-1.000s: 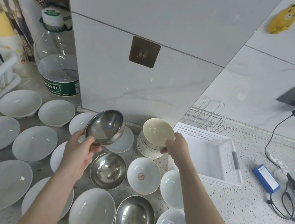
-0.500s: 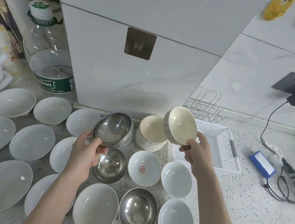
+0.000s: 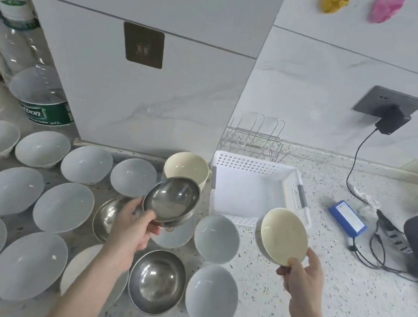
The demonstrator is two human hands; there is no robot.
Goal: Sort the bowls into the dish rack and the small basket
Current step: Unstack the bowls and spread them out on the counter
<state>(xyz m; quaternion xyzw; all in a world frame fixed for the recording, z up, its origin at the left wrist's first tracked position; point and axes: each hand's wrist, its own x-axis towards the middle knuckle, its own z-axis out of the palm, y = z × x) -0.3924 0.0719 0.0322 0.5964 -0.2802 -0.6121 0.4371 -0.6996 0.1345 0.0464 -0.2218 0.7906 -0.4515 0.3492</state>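
1. Steel and cream are what the two hands carry in the head view. The left hand (image 3: 136, 225) has its grip closed on the rim of a steel bowl (image 3: 170, 201), tilted and held above the rows of bowls. The right hand (image 3: 302, 273) pinches the lower edge of a cream bowl (image 3: 283, 236), tipped on its side in the air just in front of the small basket (image 3: 253, 165).

2. Progress, as I judge it, is at the very start. The white basket shows a bare floor with nothing in it. Many white bowls (image 3: 10, 190) sit on the table (image 3: 343, 305) in rows, along with two more steel bowls (image 3: 156, 282) and a stack of cream bowls (image 3: 187, 167) beside the basket. Nearly all the sorting is left to do.

3. The cream bowl in hand looks bound for the basket, being nearest it; where the steel one goes I cannot tell.

4. Hidden or unclear:
   - A wire rack (image 3: 256, 141) stands behind the basket, partly blocked by it; whether it is the dish rack meant by the task is uncertain.
   - The left forearm covers a white bowl and part of a steel bowl (image 3: 105, 217).
   - The held steel bowl hides most of a white bowl beneath it.
   - The bowls at the left edge are cut off by the frame, so the full count is unknown.
   - How many cream bowls are in the stack cannot be made out.
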